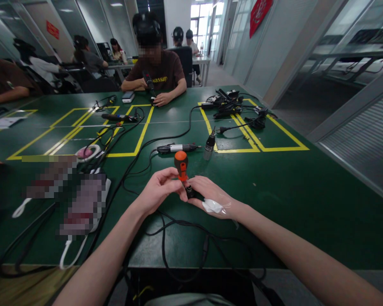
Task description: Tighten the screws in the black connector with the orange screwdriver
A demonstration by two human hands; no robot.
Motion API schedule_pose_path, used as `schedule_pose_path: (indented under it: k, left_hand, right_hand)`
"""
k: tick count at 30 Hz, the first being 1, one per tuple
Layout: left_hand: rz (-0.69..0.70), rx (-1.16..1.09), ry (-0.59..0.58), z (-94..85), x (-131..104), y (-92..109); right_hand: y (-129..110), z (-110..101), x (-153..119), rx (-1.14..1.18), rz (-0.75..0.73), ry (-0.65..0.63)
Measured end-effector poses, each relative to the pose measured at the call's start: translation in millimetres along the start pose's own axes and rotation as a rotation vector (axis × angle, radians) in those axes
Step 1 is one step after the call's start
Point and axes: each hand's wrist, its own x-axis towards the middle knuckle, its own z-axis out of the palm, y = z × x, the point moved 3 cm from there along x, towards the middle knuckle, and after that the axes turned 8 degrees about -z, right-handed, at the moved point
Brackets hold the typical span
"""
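An orange and black screwdriver (pixel 181 163) stands upright, handle on top, between my two hands. My left hand (pixel 161 189) has its thumb and fingers closed around the screwdriver's lower part, just under the handle. Against the table, my right hand (pixel 210 195) is curled around a small black cylindrical part (pixel 190 191), which my fingers partly cover. Where the screwdriver's tip meets this part is hidden. White tape and a clear film lie over the back of my right hand. Just beyond are an electric screwdriver (pixel 177 148) and a black, clear-bottomed bottle-shaped thing (pixel 210 143) with a pointed top.
Black cables (pixel 207 246) loop across the green table (pixel 293 204) near its front edge. Two blurred phone-like devices (pixel 84 204) with white cords lie left. A pile of black cords and tools (pixel 228 102) sits at back right. Opposite, a person (pixel 156 72) handles another power screwdriver.
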Motion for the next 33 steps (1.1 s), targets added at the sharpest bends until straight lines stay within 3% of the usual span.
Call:
schedule_pose_path:
  k: [33]
  left_hand:
    - [-0.010,0.007,-0.024,2.3,1.2,2.2]
  right_hand:
    - [-1.1,-0.5,-0.8,0.003,0.000,-0.017]
